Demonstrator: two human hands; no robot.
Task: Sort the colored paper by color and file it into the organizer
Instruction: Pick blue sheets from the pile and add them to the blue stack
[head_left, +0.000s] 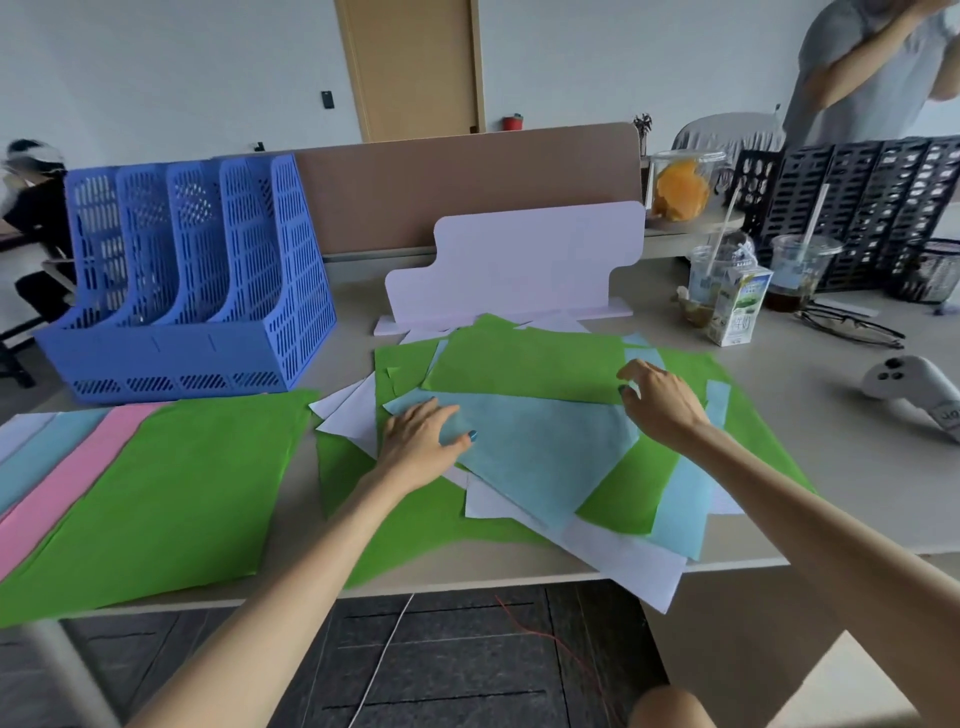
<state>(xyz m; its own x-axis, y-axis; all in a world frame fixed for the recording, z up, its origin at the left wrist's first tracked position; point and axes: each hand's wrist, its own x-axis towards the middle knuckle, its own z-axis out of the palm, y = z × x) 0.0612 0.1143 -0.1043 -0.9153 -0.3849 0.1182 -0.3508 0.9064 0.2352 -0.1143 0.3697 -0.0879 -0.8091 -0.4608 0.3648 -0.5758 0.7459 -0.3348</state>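
At the left edge of the desk (841, 467) lies a fanned row of sorted paper: a white sheet (21, 431), a light blue strip (36, 457), a pink sheet (67, 478) and a large green sheet (171, 493) on top, each overlapping the one before. Behind them at the back left stands the blue organizer (187, 291), its upright slots facing the person. In the middle is the unsorted pile of green, light blue and white sheets lying askew, its white sheets (623, 561) hanging over the near edge. The left hand (421, 441) rests flat, fingers straight, on the top light blue sheet (535, 457). The right hand (665, 405) has its fingers curled at the edge of the upper green sheet (524, 364); whether it pinches the paper I cannot tell. Further right are a milk carton (740, 306), glasses (852, 327) and a white controller (909, 384).
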